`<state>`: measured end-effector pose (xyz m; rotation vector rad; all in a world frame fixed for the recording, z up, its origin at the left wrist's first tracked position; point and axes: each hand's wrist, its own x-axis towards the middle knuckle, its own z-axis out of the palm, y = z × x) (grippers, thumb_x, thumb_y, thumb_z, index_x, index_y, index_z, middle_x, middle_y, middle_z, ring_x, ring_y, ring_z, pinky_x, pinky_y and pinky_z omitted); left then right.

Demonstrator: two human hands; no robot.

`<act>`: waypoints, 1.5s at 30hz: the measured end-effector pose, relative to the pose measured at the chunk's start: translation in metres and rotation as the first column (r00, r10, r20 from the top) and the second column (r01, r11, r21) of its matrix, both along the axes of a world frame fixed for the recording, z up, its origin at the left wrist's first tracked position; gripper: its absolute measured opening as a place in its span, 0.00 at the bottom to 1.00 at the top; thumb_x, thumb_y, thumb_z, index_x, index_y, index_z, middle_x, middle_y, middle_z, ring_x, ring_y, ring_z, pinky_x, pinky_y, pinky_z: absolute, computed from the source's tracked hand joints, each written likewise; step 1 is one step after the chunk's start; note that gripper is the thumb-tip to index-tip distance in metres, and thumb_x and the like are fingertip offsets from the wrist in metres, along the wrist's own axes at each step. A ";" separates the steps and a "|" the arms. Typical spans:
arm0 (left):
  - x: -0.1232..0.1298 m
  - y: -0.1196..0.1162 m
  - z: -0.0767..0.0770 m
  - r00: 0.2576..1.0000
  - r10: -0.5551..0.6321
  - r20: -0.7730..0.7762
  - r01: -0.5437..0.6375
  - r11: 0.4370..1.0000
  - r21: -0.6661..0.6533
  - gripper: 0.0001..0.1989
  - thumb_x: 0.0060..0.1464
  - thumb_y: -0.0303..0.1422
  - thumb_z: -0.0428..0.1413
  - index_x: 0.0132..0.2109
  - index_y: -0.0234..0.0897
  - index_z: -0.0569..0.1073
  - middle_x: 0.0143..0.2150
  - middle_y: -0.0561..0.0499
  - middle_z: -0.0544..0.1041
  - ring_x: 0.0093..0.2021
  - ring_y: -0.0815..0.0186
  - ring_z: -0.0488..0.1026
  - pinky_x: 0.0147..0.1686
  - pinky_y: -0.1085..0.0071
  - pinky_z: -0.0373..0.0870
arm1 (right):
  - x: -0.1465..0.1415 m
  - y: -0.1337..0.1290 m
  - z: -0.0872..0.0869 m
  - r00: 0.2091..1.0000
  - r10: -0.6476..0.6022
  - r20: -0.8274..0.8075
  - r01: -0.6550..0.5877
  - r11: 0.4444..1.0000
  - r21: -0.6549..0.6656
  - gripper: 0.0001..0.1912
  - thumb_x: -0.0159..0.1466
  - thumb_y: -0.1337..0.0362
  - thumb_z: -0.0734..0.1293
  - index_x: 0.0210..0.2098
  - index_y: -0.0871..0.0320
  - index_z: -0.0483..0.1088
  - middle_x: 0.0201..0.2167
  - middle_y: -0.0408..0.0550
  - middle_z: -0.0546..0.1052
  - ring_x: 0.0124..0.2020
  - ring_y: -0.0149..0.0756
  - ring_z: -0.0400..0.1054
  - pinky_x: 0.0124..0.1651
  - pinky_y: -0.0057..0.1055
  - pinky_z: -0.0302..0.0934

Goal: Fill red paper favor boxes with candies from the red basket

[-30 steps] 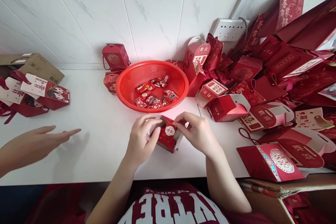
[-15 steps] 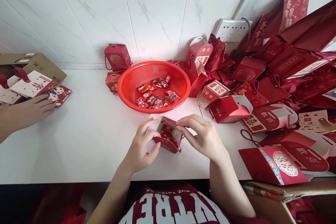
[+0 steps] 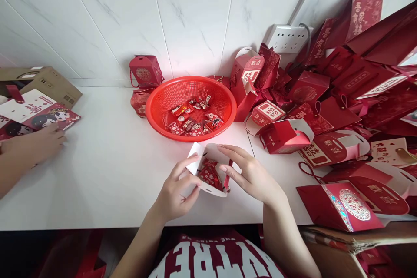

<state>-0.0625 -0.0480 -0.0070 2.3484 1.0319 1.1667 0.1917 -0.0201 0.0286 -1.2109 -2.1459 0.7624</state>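
An open red gift box (image 3: 213, 191) with white inner sides stands on the table in front of me. Red wrapped sweets (image 3: 209, 173) lie inside it. My left hand (image 3: 177, 189) grips its left side, the thumb and fingers at a white flap and the near panel. On the other side, my right hand (image 3: 249, 173) holds the right panel, with the fingers along the far flap and the thumb by the opening. Just beyond the box is a red plastic basket (image 3: 153, 118) with several wrapped sweets on its bottom.
Many red gift boxes and bags (image 3: 312, 126) are heaped on the right, near a white power strip (image 3: 289, 38). Two small boxes (image 3: 145, 71) are by the wall. At left, another person's hand (image 3: 42, 145) touches a printed bag (image 3: 61, 115) beside a cardboard box (image 3: 58, 87).
The box's flaps have been spread wider, so more of the white inside and the sweets show. The other person's hand has moved nearer the table's front with the printed bags shifting left.
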 end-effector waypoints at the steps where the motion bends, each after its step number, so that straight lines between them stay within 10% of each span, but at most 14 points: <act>1: 0.000 -0.002 0.001 1.000 -0.024 -0.007 0.024 1.000 0.002 0.12 0.56 0.19 0.55 0.42 0.40 0.73 0.66 0.41 0.65 0.64 0.50 0.69 0.56 0.57 0.73 | 0.000 0.000 -0.001 1.000 -0.004 -0.017 0.004 1.000 -0.007 0.25 0.73 0.54 0.62 0.68 0.46 0.60 0.65 0.51 0.68 0.64 0.46 0.64 0.65 0.48 0.62; 12: 0.026 -0.004 -0.011 0.995 -0.079 0.062 0.074 0.994 0.076 0.31 0.56 0.23 0.59 0.65 0.42 0.63 0.72 0.37 0.53 0.69 0.46 0.62 0.62 0.49 0.72 | -0.013 0.010 -0.029 0.980 -0.025 -0.196 0.031 0.999 0.027 0.25 0.70 0.62 0.65 0.65 0.47 0.61 0.59 0.52 0.72 0.59 0.45 0.68 0.61 0.47 0.66; 24: 0.031 0.012 -0.019 0.990 -0.109 0.090 0.123 0.978 -0.166 0.31 0.59 0.33 0.61 0.67 0.42 0.62 0.66 0.39 0.69 0.67 0.50 0.66 0.64 0.49 0.67 | -0.017 0.009 -0.045 0.862 -0.169 -0.478 0.078 0.976 -0.204 0.15 0.72 0.57 0.64 0.55 0.52 0.70 0.53 0.51 0.78 0.52 0.41 0.75 0.56 0.40 0.70; 31: 0.029 0.017 -0.024 0.986 -0.164 -0.006 0.159 0.965 -0.210 0.40 0.57 0.43 0.63 0.71 0.41 0.57 0.71 0.37 0.60 0.72 0.45 0.56 0.68 0.44 0.58 | -0.008 0.012 -0.041 0.906 0.138 -0.400 -0.198 0.973 -0.114 0.45 0.59 0.63 0.76 0.69 0.49 0.54 0.68 0.55 0.64 0.66 0.47 0.63 0.67 0.46 0.61; 45: 0.017 0.021 -0.026 0.978 -0.204 -0.039 0.198 0.973 -0.118 0.38 0.56 0.50 0.62 0.70 0.46 0.62 0.70 0.41 0.63 0.70 0.47 0.60 0.68 0.47 0.60 | -0.002 0.015 -0.041 0.961 0.129 -0.246 -0.150 0.986 -0.068 0.48 0.63 0.53 0.73 0.73 0.49 0.44 0.69 0.60 0.61 0.66 0.51 0.62 0.64 0.54 0.63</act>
